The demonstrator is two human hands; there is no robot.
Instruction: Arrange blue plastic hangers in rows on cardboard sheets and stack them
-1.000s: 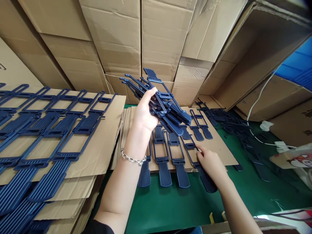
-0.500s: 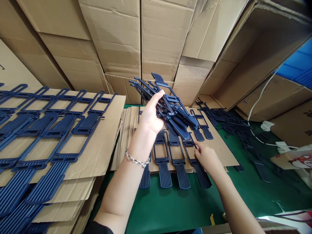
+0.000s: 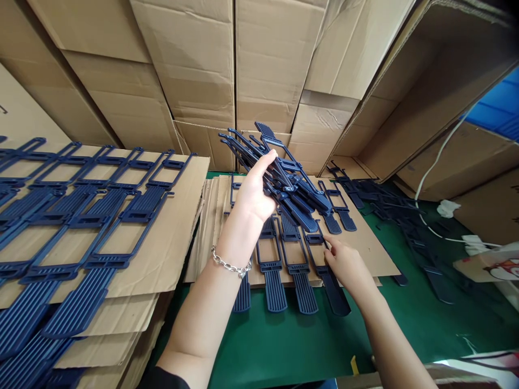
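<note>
My left hand [image 3: 259,186] is closed around a bundle of dark blue plastic frame pieces [image 3: 294,170], each with a ribbed flat tab, raised over the middle of the cardboard. Its palm and most of its fingers are hidden by the bundle. My right hand [image 3: 344,259] pinches the side bar of one frame piece [image 3: 336,294] at the right end of the front row. That piece lies with its tab over the cardboard's front edge. Beside it are more frame pieces [image 3: 306,292], tabs toward me. Two smaller-looking ones [image 3: 339,202] lie farther back at the right.
At left, a stack of cardboard sheets [image 3: 178,232] carries rows of similar pieces. Loose pieces [image 3: 389,205] lie heaped on the green table [image 3: 259,351] at right, near a white cable [image 3: 432,162]. Tall cardboard boxes [image 3: 271,59] wall off the back.
My left hand with its bundle has shifted slightly to the right in view. My right hand stays on the same frame piece, nearly still.
</note>
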